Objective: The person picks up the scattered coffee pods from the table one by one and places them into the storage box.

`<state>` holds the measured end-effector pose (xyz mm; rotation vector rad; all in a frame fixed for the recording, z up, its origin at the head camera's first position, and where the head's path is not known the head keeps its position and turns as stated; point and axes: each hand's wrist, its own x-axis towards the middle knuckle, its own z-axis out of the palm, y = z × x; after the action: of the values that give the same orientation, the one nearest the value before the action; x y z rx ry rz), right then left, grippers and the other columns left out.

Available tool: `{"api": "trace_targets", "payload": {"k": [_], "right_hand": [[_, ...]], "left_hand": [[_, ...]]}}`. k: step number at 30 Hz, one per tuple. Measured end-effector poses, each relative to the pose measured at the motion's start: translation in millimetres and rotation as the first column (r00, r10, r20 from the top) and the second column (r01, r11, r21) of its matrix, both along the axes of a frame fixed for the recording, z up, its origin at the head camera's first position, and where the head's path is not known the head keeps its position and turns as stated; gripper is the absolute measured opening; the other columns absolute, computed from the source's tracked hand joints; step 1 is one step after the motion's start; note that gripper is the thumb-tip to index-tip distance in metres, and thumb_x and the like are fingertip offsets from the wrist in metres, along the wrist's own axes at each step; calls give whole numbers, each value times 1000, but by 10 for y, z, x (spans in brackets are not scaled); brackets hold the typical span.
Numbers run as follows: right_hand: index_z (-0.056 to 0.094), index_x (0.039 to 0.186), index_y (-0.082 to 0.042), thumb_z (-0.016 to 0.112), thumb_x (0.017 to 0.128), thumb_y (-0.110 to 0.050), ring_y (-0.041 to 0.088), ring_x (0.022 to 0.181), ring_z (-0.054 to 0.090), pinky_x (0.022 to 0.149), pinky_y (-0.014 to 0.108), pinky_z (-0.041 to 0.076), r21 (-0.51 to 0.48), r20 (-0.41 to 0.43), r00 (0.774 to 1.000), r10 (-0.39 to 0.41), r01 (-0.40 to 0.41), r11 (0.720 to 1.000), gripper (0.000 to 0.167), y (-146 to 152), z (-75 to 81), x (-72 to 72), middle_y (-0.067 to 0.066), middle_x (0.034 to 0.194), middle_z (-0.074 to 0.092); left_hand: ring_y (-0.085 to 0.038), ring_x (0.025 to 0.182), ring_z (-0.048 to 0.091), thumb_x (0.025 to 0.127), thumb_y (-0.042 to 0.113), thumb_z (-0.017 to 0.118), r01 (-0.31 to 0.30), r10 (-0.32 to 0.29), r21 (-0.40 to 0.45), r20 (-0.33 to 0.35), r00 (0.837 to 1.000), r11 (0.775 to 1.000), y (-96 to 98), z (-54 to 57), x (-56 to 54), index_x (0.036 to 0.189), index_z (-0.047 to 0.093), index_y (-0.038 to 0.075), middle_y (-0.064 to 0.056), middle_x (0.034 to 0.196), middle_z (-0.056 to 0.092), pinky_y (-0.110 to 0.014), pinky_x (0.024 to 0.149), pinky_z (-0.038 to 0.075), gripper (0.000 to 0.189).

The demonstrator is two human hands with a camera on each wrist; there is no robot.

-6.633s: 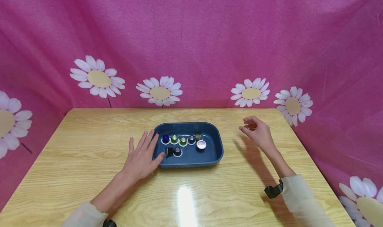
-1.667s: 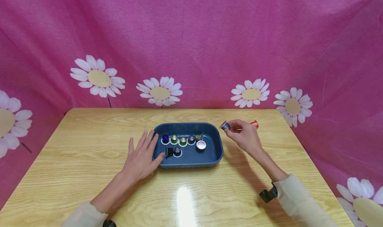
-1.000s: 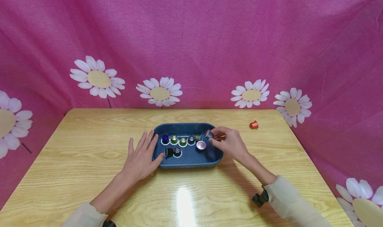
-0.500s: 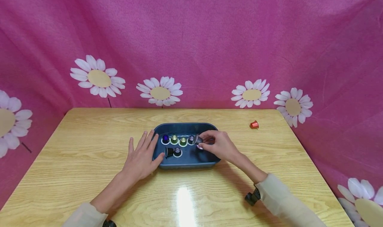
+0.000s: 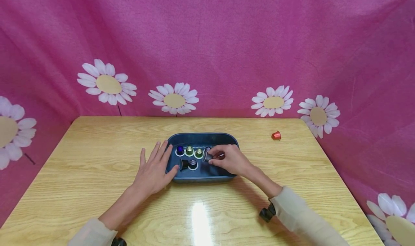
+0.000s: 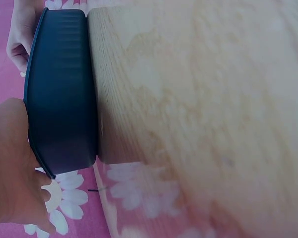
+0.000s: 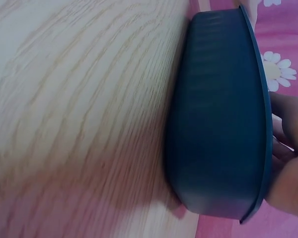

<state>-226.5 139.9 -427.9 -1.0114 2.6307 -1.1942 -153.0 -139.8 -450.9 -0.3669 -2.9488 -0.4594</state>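
Note:
In the head view a dark blue tray (image 5: 204,179) sits mid-table with several coffee capsules inside. A blue capsule (image 5: 179,150), two green ones (image 5: 189,151) and a dark purple one (image 5: 193,164) stand upright, rim down; a black capsule (image 5: 183,164) lies on its side. My left hand (image 5: 153,172) rests on the tray's left rim, fingers spread and straight. Over the tray's inside, my right hand (image 5: 231,160) pinches a dark grey capsule (image 5: 207,157) between thumb and fingers, tilted. That hand hides the capsules at the tray's right. Both wrist views show the tray's outer wall (image 6: 62,94).
A red coffee capsule (image 5: 276,135) lies on its side on the wooden table (image 5: 107,141), right of the tray near the back. Pink cloth with daisies (image 5: 207,51) hangs behind the table.
My right hand has taken up the dark grey capsule and carried it left from beside the red capsule, over the rim into the tray. My left hand has stayed in place.

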Motion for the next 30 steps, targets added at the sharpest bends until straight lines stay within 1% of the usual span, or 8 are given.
{"api": "trace_targets", "payload": {"k": [4, 11, 21, 30], "right_hand": [[76, 101, -4, 81, 84, -10, 9, 80, 69, 74, 24, 56, 37, -9, 1000, 8, -7, 999, 19, -38, -12, 1, 0, 88, 73], [77, 101, -6, 82, 83, -12, 6, 79, 68, 73, 21, 55, 105, 2, 1000, -13, 13, 994, 20, -88, -41, 5, -4, 86, 72], [79, 100, -10, 83, 83, -14, 3, 76, 67, 68, 22, 53, 137, 0, 1000, -9, 9, 991, 18, -141, -54, 0, -6, 85, 74], [81, 97, -12, 83, 83, -12, 0, 72, 63, 64, 21, 50, 170, -30, 999, 13, -8, 985, 14, -188, -62, -9, -9, 84, 74]], "left_hand": [[-36, 150, 14, 99, 49, 52, -1, 1, -1, 6, 1000, 1000, 0, -3, -5, 155, 34, 3, -16, 163, 22, -69, 111, 2, 75], [-36, 149, 16, 98, 48, 53, 0, 0, 1, -6, 1000, 1000, -1, 5, -3, 154, 35, 2, -17, 162, 24, -69, 111, 3, 75], [-37, 149, 16, 98, 48, 54, 5, -5, 3, -7, 1000, 1000, -4, -7, -8, 154, 35, 2, -17, 162, 24, -69, 111, 2, 75], [-36, 149, 17, 99, 50, 52, 5, -5, -19, -13, 1000, 1000, -7, 1, -7, 154, 35, 2, -17, 162, 24, -70, 111, 5, 75]]}}
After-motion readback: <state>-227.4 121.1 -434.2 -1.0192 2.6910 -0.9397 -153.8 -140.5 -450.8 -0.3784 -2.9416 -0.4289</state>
